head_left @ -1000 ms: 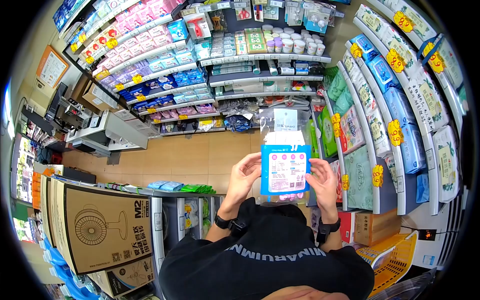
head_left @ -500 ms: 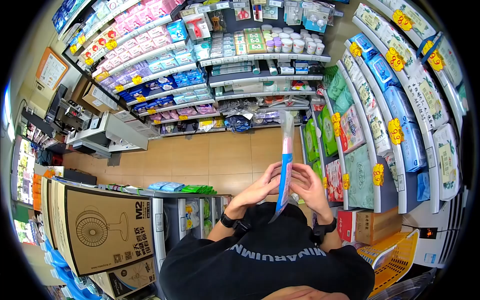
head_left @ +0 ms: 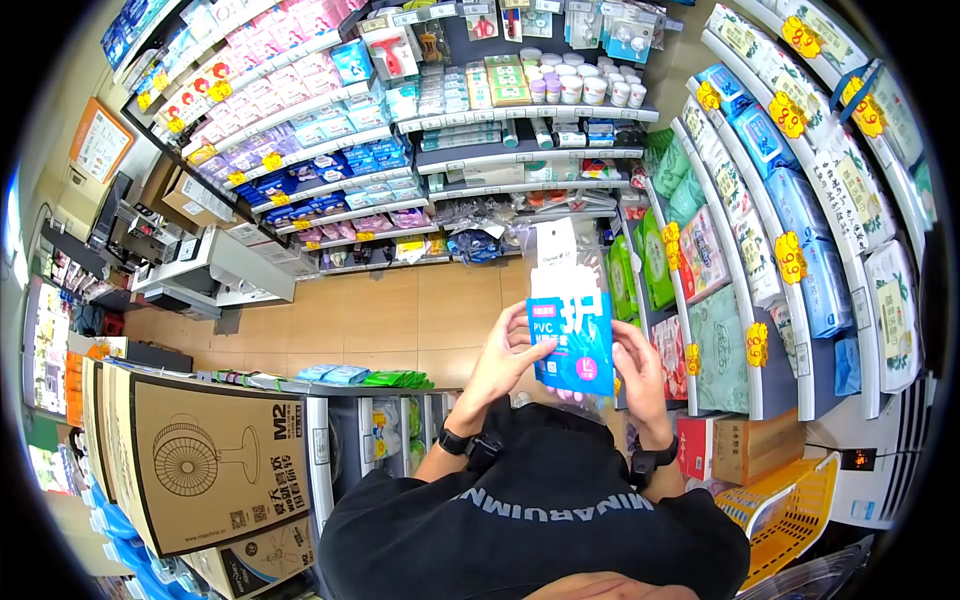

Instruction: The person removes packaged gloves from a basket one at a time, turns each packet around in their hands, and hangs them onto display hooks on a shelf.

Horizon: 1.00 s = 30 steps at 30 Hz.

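Note:
A clear plastic packet with a blue label is held upright before my chest, its front with large white writing facing me. My left hand grips the packet's left edge, with a finger lying across the label. On the right edge, my right hand holds it with bent fingers. Through the clear upper part a white card shows. Both wrists wear dark bands.
Stocked shelves stand ahead, and more shelves with packs line the right. A large fan carton is at left. At lower right is a yellow basket. Tiled floor lies beyond my hands.
The packet has turned over, from its back through edge-on to its front. My hands have moved apart since half a second ago and hold its two sides.

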### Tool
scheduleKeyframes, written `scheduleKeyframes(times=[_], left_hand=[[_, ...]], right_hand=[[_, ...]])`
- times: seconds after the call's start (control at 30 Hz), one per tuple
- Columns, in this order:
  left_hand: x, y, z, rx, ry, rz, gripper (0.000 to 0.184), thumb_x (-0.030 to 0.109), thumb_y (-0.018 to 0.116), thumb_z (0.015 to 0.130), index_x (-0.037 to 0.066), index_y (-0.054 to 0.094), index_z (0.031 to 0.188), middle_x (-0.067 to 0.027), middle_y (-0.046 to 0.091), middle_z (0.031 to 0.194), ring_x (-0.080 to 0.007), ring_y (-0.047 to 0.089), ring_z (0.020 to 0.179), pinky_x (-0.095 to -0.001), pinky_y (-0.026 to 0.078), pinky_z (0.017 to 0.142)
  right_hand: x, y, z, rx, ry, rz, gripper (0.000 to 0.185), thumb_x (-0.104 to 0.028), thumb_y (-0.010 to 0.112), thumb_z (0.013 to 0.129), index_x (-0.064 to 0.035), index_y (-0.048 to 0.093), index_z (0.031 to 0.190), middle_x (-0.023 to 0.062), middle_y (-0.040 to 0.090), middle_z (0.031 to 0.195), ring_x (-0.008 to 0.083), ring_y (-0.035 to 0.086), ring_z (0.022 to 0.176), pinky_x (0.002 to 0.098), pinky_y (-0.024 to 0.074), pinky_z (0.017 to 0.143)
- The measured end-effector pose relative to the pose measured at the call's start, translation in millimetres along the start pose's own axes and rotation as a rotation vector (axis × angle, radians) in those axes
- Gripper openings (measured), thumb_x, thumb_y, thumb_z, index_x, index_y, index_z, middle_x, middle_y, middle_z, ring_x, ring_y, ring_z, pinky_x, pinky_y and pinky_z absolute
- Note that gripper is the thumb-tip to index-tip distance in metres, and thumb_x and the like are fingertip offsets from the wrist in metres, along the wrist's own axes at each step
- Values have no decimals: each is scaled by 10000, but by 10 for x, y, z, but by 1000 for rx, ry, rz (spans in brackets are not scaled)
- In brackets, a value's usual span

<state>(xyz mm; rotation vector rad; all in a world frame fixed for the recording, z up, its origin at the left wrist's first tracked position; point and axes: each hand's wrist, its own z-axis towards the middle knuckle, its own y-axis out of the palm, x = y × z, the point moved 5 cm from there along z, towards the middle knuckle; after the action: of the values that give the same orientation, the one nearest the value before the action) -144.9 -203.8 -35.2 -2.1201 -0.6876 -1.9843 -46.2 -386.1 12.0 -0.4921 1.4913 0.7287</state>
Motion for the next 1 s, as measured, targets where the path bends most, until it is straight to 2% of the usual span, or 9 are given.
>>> scheduleKeyframes(times=[0.1, 0.17, 0.27, 0.37, 0.43, 0.5, 0.63, 1.0], left_hand=[[23, -115, -19, 40, 20, -75, 600, 47, 745, 889, -32, 440, 1400, -81, 634, 1099, -116, 658, 922, -238, 554, 805], [0, -179, -28, 52, 40, -95, 579, 44, 738, 894, -25, 452, 1392, -77, 641, 1093, -113, 660, 931, -231, 551, 792], [37, -219, -57, 71, 52, -130, 510, 37, 718, 910, -8, 487, 1363, -72, 665, 1079, -110, 670, 941, -211, 542, 758], [44, -235, -55, 77, 28, -159, 488, 43, 713, 916, -4, 497, 1351, -74, 669, 1085, -112, 675, 929, -205, 537, 746], [43, -251, -50, 82, 19, -182, 462, 33, 715, 912, -19, 515, 1325, -81, 659, 1086, -111, 665, 930, -234, 546, 803], [-1, -294, -28, 93, 31, -182, 448, 31, 711, 913, -21, 523, 1316, -80, 660, 1087, -111, 664, 926, -233, 546, 803], [-2, -378, 17, 124, 80, -159, 411, 20, 703, 915, -27, 546, 1292, -78, 663, 1088, -113, 654, 940, -239, 542, 820], [139, -728, 306, 217, 137, -213, 491, 18, 723, 902, -56, 515, 1341, -119, 656, 1171, -143, 630, 1044, -276, 518, 924]], right_hand=[[120, -86, 4, 54, 56, 59, 340, -124, 508, 1035, 68, 523, 1315, 109, 640, 1180, 140, 599, 1101, 281, 465, 970], [173, -124, 11, 102, 101, 117, 315, -86, 530, 1024, 69, 532, 1299, 104, 658, 1142, 121, 617, 1044, 261, 485, 927], [172, -99, 26, 117, 71, 52, 316, -46, 557, 1002, 66, 527, 1297, 102, 667, 1123, 123, 621, 1047, 271, 491, 926], [232, -86, 21, 103, 105, 23, 389, -12, 591, 974, 36, 485, 1345, 141, 681, 1127, 142, 657, 1001, 281, 531, 880], [287, -71, 17, 75, 157, 34, 428, -10, 596, 969, 19, 465, 1375, 163, 679, 1147, 152, 666, 994, 288, 545, 869], [319, -39, 43, 11, 208, 51, 519, 20, 616, 949, 14, 398, 1420, 182, 688, 1122, 175, 686, 956, 293, 562, 845], [321, 38, 97, -12, 215, 38, 578, 40, 646, 925, 14, 368, 1431, 186, 692, 1111, 185, 692, 957, 304, 562, 851], [380, 280, 784, -43, 214, 86, 500, 14, 667, 921, 20, 414, 1352, 178, 694, 1108, 175, 691, 961, 290, 553, 864]])
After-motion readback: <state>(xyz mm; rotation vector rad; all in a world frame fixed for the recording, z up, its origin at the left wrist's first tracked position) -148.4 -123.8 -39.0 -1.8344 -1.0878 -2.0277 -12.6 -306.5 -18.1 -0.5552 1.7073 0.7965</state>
